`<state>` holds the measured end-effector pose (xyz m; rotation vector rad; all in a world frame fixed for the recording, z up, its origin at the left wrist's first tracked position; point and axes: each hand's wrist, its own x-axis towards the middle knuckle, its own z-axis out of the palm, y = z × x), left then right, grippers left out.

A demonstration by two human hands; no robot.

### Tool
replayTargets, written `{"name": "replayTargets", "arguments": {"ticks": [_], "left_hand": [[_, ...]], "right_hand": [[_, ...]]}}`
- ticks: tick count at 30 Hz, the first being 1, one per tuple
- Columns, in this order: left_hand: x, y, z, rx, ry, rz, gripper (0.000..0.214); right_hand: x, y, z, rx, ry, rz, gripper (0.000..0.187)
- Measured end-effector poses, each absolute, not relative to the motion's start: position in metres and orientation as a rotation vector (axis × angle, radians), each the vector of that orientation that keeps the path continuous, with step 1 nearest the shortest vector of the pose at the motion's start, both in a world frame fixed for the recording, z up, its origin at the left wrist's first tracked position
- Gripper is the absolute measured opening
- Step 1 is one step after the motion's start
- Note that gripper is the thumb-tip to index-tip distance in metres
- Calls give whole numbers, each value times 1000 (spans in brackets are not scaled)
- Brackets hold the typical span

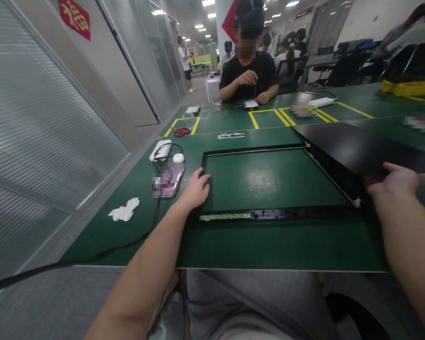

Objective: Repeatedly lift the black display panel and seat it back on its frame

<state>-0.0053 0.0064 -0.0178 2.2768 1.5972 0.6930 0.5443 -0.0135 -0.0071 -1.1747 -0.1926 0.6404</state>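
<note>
A thin black rectangular frame [304, 212], like a monitor bezel, lies on the green table. A narrow green circuit board [225, 216] runs along the left part of its near bar. My left hand [195, 190] is closed around the left side of the frame, the fingertips at its upper left part. On the right, my right hand [393, 183] grips the near edge of a flat black panel [361, 146]. The panel is tilted, its left corner close to the frame's far right corner. My right fingers are partly hidden beneath it.
Left of the frame are a phone [173, 182], a white power bank [160, 150] with a black cable, and crumpled tissue [124, 210]. Red scissors [182, 131] and small white strips [231, 135] lie farther off. Across the table, a person [250, 71] works on a small device [250, 105].
</note>
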Motion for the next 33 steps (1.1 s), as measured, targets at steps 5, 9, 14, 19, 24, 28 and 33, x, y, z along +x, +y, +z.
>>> {"name": "replayTargets", "arguments": {"ticks": [5, 9, 14, 19, 24, 28, 33], "left_hand": [[-3, 5, -15, 2248, 1608, 683, 40], [-3, 4, -14, 2259, 1612, 676, 40], [-4, 5, -13, 2277, 1596, 673, 40], [-5, 7, -12, 2248, 1597, 721, 42], [-6, 10, -9, 2106, 1611, 893, 43], [-5, 14, -4, 1741, 1505, 1214, 42], [-8, 16, 5, 1147, 1200, 1460, 39]], "right_hand": [[545, -22, 4, -1049, -26, 605, 14], [549, -25, 1, -1082, -216, 560, 17], [538, -29, 5, -989, -421, 531, 22], [509, -37, 24, -922, -382, 635, 18], [500, -37, 26, -948, -244, 692, 20], [515, -29, 14, -999, -359, 715, 22], [521, -38, 11, -1138, -594, 712, 15]]}}
